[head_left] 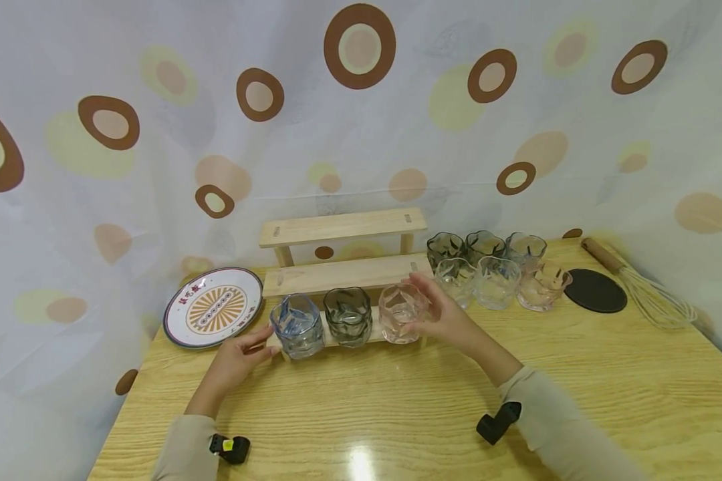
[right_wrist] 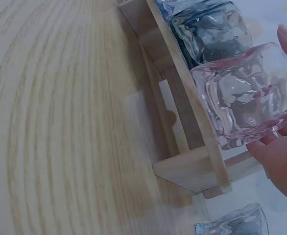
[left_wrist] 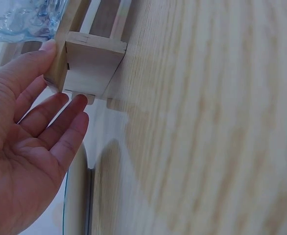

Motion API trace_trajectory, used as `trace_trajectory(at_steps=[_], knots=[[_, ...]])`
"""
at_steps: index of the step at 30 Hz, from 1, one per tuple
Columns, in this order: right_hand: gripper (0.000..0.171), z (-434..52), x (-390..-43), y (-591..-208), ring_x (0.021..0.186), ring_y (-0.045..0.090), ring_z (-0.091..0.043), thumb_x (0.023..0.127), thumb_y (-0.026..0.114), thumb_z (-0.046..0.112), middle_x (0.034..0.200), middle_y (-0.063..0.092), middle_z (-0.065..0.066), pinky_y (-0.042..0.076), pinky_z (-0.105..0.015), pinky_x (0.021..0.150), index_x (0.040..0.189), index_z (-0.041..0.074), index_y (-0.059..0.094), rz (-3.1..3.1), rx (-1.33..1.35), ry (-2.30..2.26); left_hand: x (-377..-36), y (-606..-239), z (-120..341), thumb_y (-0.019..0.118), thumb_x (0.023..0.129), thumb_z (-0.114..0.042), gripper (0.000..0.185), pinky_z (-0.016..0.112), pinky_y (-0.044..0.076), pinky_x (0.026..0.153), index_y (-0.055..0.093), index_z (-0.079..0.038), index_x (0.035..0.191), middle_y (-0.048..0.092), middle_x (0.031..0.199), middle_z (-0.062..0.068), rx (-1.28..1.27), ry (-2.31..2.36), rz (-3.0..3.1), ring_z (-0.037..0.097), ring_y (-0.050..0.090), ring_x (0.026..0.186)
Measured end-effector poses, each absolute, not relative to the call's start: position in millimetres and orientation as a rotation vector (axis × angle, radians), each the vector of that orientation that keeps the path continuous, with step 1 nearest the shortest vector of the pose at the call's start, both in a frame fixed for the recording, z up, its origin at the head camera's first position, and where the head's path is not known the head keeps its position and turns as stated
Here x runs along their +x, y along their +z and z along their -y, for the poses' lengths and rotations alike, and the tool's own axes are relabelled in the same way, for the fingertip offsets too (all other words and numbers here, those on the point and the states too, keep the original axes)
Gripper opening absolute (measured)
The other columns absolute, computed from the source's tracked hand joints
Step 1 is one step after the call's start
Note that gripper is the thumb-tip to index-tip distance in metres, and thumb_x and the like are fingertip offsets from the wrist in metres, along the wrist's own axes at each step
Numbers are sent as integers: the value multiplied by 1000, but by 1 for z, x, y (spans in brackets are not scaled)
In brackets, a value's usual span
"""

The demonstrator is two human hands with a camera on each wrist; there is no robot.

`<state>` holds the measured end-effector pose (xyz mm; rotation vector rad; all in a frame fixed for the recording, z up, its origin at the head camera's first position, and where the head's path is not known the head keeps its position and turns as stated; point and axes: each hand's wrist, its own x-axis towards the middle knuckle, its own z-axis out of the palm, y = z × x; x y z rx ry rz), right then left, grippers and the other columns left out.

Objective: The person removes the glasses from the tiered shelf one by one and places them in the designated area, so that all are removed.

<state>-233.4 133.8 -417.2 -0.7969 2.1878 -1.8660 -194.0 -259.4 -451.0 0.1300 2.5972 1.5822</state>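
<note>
A three-step wooden rack (head_left: 343, 272) stands on the table. Along its lowest step sit a blue glass (head_left: 297, 327), a dark grey glass (head_left: 349, 318) and a pale pink glass (head_left: 400, 315). My right hand (head_left: 442, 317) holds the pink glass from its right side, thumb in front and fingers behind. This glass rests close over the step's right end in the right wrist view. My left hand (head_left: 237, 361) pinches the left end of the lowest step, beside the blue glass. In the left wrist view its thumb (left_wrist: 40, 56) lies on the board's edge, the other fingers loosely bent.
Right of the rack stand several glasses in two rows, with dark glasses (head_left: 446, 250) behind and clear ones (head_left: 498, 284) in front. Farther right lie a black round mat (head_left: 595, 290) and a whisk (head_left: 644, 284). A patterned plate (head_left: 177, 314) leans at the left. A patterned curtain hangs behind.
</note>
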Motion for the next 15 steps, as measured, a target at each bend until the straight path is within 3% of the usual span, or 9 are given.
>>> trace_trajectory(at_steps=[6,12,15], knots=[[89,-129,-233,-422,139,22,-35,81,71,-3,148,30,-19,26,-43,113,150,0,15,-2191,-842,-1888,-194,-451,259,71,86,-20,52,31,48,97,54,-3,132,43,141,11,131,1603,-2593,28,42,130],[84,-127,-232,-423,138,26,-34,80,70,-5,146,33,-20,32,-30,111,148,-1,21,-2187,-854,-1939,-195,-452,260,71,85,-18,52,30,48,96,55,-3,132,43,141,12,129,1609,-2593,28,43,129],[81,-127,-231,-426,136,29,-34,80,70,-5,145,36,-19,31,-30,111,147,-1,24,-2208,-852,-1950,-194,-453,260,71,86,-19,52,30,48,97,54,-3,132,42,142,12,123,1607,-2586,29,45,128]])
